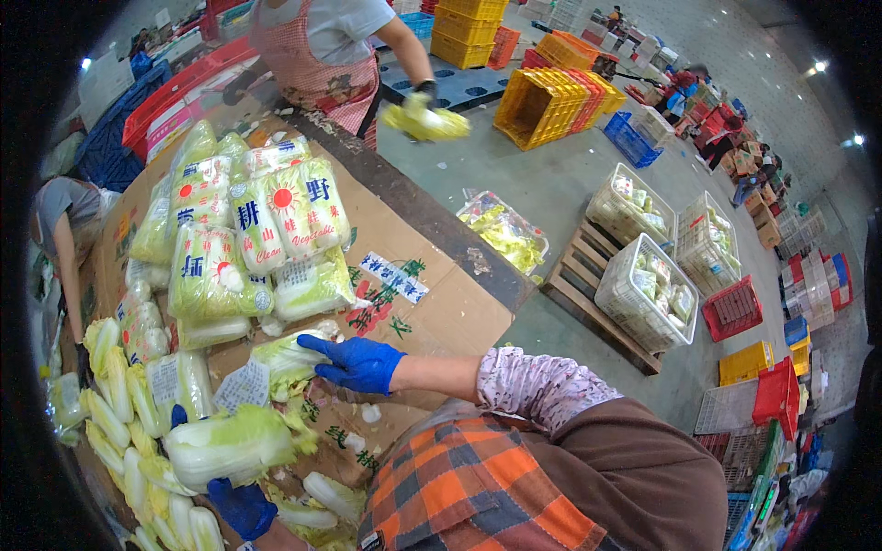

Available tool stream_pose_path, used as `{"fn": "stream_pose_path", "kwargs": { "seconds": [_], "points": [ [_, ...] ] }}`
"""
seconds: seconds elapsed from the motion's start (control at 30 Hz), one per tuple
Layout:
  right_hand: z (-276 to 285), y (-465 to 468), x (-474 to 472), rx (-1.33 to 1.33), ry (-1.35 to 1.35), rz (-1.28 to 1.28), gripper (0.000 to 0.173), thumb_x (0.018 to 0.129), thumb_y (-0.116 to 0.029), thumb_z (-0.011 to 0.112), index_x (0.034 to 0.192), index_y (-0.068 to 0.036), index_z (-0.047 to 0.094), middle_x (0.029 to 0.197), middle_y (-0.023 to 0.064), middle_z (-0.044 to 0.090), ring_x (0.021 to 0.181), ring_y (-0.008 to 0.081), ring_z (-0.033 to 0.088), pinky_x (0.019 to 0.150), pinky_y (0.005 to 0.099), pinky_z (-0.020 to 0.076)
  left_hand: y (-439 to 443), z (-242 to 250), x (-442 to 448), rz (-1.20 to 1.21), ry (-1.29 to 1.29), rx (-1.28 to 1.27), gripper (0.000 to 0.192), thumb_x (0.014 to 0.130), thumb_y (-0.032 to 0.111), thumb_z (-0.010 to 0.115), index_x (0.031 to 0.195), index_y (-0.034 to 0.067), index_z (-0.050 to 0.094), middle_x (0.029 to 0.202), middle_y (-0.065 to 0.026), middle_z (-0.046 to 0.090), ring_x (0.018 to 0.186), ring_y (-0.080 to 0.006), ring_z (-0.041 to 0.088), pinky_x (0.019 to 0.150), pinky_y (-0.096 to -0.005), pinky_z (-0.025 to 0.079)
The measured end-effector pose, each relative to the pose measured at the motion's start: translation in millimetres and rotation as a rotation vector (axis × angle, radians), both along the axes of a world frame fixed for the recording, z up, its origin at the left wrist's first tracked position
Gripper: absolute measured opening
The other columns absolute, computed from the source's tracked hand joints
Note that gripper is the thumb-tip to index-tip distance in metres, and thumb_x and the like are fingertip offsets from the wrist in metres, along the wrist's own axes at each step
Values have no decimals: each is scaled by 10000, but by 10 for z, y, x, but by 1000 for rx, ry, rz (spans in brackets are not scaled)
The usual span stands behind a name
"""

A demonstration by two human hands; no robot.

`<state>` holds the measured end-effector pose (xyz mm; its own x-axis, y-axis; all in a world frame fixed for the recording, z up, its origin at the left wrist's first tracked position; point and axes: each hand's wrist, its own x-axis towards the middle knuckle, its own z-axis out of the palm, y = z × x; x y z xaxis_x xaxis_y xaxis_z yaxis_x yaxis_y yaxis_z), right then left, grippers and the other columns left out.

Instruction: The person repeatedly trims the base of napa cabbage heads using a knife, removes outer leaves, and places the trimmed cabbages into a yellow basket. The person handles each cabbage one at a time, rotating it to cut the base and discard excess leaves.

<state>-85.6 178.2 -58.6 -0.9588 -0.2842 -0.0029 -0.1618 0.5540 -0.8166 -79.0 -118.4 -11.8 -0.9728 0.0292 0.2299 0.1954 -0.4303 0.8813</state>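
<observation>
My left hand (242, 508), in a blue glove, grips a large napa cabbage (231, 448) from both sides; one blue fingertip shows past its far edge. My right hand (362, 364), gloved in blue too, holds frilly cabbage leaves (288, 359) between thumb and fingers, low over the cardboard. A white printed label (242, 384) touches those leaves on the left. Bare baby cabbages (110, 420) lie heaped beyond my left hand, and more cabbages (334, 497) lie near my apron. Ahead rises a stack of bagged baby cabbages (282, 213) in printed clear film.
Flattened cardboard (441, 289) covers the table. Across it, a person in a checked apron (317, 62) holds a blurred cabbage (424, 120); another person (58, 213) bends at the left. Floor items include a leaf-filled crate (506, 234), white crates (648, 293) by a pallet (596, 293) and yellow crates (530, 107).
</observation>
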Motion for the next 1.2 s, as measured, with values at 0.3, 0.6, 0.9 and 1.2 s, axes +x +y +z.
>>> {"fn": "stream_pose_path", "kwargs": {
  "seconds": [0.3,0.6,0.9,1.2],
  "points": [
    [459,-50,242,-60,173,251,394,893,-240,499,1273,-135,486,1035,170,603,915,310,609,785,401,481,582,53,489,-111,-245,-409,613,624,84,745,1178,39,488,1053,-82,564,945,-193,571,829,-331,491],
    [698,-222,508,492,500,279,685,744,-83,585,1384,-145,351,635,91,565,520,262,577,435,375,441,723,168,616,-270,-361,-364,597,631,153,842,1107,56,494,1043,-66,584,952,-155,578,820,-288,487],
    [638,-228,539,515,512,321,736,723,-71,596,1400,-138,315,629,82,559,537,268,584,442,384,446,665,221,693,-396,-377,-497,665,615,148,851,1150,51,467,1089,-69,568,999,-160,553,866,-304,467],
    [425,-62,517,472,335,378,690,750,-71,590,1382,-130,322,727,86,615,642,281,618,548,378,488,669,261,732,-567,-471,-398,678,616,199,853,1162,63,474,1114,-64,550,1051,-167,527,891,-309,445]
  ]
}}
